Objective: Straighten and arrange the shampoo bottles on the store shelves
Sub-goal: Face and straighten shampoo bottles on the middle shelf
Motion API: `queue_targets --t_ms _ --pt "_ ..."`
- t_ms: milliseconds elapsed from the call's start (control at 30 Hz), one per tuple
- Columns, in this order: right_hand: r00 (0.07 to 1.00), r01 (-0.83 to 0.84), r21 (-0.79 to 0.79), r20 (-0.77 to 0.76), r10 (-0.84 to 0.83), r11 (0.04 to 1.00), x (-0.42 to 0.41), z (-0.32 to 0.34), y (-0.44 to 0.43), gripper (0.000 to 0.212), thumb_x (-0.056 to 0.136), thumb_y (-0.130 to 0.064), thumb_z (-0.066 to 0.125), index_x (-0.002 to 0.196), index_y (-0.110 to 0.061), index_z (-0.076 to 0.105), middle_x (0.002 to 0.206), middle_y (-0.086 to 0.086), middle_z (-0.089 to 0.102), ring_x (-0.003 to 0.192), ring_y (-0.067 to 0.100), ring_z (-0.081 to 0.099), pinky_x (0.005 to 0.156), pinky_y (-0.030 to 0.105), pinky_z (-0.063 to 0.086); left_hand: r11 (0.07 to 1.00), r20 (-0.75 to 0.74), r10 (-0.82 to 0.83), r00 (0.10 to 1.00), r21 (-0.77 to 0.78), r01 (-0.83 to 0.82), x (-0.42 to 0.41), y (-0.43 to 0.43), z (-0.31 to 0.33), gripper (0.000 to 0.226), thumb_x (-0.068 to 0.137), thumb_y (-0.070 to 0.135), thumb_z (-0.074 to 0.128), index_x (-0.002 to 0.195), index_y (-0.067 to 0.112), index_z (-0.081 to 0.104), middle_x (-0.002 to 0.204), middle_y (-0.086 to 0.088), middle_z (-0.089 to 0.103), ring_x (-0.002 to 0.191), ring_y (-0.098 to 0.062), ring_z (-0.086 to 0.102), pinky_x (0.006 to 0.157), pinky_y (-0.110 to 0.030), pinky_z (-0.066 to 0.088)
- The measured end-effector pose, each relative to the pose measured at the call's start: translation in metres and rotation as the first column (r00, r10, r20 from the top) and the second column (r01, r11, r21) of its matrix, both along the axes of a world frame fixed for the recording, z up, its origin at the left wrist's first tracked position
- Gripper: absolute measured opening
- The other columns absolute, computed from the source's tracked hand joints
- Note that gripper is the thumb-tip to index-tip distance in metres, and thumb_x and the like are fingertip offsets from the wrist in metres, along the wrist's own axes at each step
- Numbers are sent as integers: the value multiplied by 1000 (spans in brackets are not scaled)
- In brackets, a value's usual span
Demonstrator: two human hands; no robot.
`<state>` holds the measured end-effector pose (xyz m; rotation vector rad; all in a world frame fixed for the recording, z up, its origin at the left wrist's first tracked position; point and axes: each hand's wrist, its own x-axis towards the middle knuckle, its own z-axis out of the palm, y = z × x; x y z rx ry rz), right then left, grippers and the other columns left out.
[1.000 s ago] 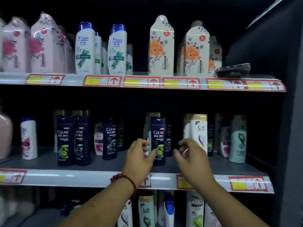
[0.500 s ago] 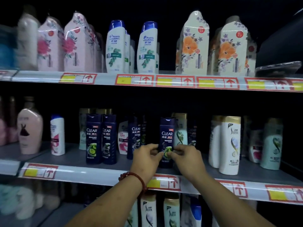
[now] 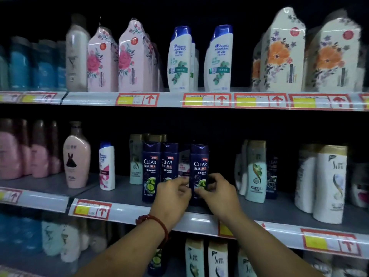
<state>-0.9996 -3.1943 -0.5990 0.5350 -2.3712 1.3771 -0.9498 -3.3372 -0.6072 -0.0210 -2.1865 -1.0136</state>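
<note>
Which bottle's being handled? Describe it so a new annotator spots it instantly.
On the middle shelf, centre, stand three dark blue bottles marked CLEAR. It is the rightmost CLEAR bottle, gripped low by the left hand and right hand, apart from the side-by-side pair on its left.

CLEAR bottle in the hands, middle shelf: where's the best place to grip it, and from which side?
Lower body of the CLEAR bottle, pinched across its two narrow side edges, coming straight from the front. It stands upright, tall and slim, with two more CLEAR bottles close on its left. The left hand and right hand pinch it there.
</note>
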Motion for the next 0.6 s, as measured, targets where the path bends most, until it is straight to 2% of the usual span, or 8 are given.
queue_targets --t_ms 67,100,167,200,267,367,467,600 --pt "1000 -21 -15 -4 20 1000 2 0 -2 43 82 -31 79 109 -33 46 83 -23 55 74 -10 52 54 5 39 995 -153 90 984 -25 -95 10 -2 1 11 90 25 66 100 28 65 84 12 62 78 -8 62 68 -20 54" --pt "1000 -27 -22 -3 27 999 2 0 -3 45 81 -33 80 110 -34 45 86 -23 55 76 -10 53 57 6 40 981 -256 181 950 -19 -192 15 -5 2 13 88 30 68 97 30 58 87 13 57 82 -11 58 69 -26 52" --pt "1000 -31 -34 4 31 999 1 -1 -8 44 80 -36 80 112 -32 50 93 -19 62 81 -7 58 67 14 49 926 -351 372 859 73 -371 19 -14 2 41 79 39 76 104 28 46 104 7 47 96 -17 50 81 -32 48" --pt "1000 -29 -37 8 29 999 0 -2 -10 43 81 -37 80 113 -30 53 96 -16 65 84 -4 60 73 22 54 898 -324 440 838 127 -422 18 -20 2 58 73 43 81 112 25 43 114 1 43 105 -21 46 88 -36 46" --pt "1000 -18 -36 17 18 999 -2 -4 -13 42 82 -38 79 115 -29 54 100 -13 67 88 4 64 81 34 57 887 -173 454 874 183 -425 13 -34 2 90 64 50 87 131 19 34 132 -9 36 121 -29 39 100 -42 42" --pt "1000 8 -25 20 -8 1000 -5 -4 -13 38 84 -39 76 111 -31 51 102 -10 67 90 11 65 82 40 58 927 11 293 956 240 -287 2 -47 1 122 58 54 89 149 24 13 151 -10 25 137 -32 32 111 -47 39" --pt "998 56 34 13 -57 998 -10 -3 -2 35 87 -38 73 112 -31 50 104 -7 66 92 14 64 81 36 56 944 42 183 982 270 -187 -13 -45 -2 128 56 52 91 150 26 8 149 -10 31 135 -31 39 109 -47 42" --pt "991 132 105 7 -134 986 -19 0 18 35 89 -37 71 115 -25 50 104 -3 65 94 19 62 79 34 52 930 -1 232 973 293 -221 -34 -37 -6 122 54 46 93 145 27 14 135 -13 42 120 -33 48 102 -51 47"
